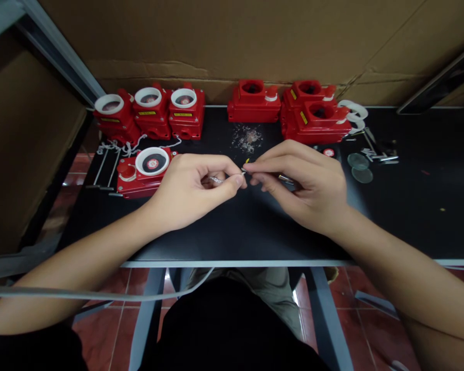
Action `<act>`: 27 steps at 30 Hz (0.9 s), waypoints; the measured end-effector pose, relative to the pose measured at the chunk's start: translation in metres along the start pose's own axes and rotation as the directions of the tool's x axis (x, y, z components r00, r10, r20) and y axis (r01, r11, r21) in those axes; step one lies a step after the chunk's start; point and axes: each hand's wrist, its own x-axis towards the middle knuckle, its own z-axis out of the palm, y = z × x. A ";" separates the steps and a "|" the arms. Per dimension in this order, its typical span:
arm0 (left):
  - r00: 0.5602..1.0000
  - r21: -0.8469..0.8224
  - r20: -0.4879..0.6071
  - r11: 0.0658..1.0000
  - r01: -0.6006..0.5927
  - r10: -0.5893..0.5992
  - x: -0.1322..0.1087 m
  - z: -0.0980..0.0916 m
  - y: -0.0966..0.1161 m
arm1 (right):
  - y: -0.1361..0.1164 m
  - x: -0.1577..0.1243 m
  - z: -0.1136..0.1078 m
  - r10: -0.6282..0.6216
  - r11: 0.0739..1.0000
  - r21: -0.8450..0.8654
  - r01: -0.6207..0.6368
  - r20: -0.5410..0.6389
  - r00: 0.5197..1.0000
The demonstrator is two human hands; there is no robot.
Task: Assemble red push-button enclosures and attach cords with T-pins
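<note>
My left hand [201, 188] is closed, thumb against forefinger, with a piece of twisted white cord [216, 179] showing in its curl. Its fingertips meet those of my right hand [305, 180], which is also pinched. A tiny pale piece is between them, too small to name, with a small yellow bit [247, 161] just above. Shiny metal [286, 179] shows in the gap below my right forefinger; whether it is gripped is unclear. Beside my left hand lies a red housing with a white ring [152, 161], partly covered by the hand.
Three red housings with white rings [184, 100] stand back left, white cords [129, 147] before them. Red housings without rings [251, 105] stand back right. White debris [249, 138] lies mid-table. Loose white rings [358, 111], glass discs [359, 162] and metal pins [388, 159] lie right.
</note>
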 end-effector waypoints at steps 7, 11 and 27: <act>1.000 0.012 -0.002 1.000 0.004 -0.004 0.000 0.000 0.001 | -0.001 0.001 0.001 -0.023 1.000 -0.006 0.023 -0.006 1.000; 1.000 0.015 0.004 1.000 0.012 -0.012 0.000 0.001 0.000 | 0.000 0.002 0.001 -0.037 0.999 -0.010 0.037 0.016 0.999; 1.000 0.011 -0.019 1.000 0.019 -0.019 0.001 0.000 0.002 | 0.001 0.000 0.001 -0.059 0.993 -0.103 0.057 -0.012 0.998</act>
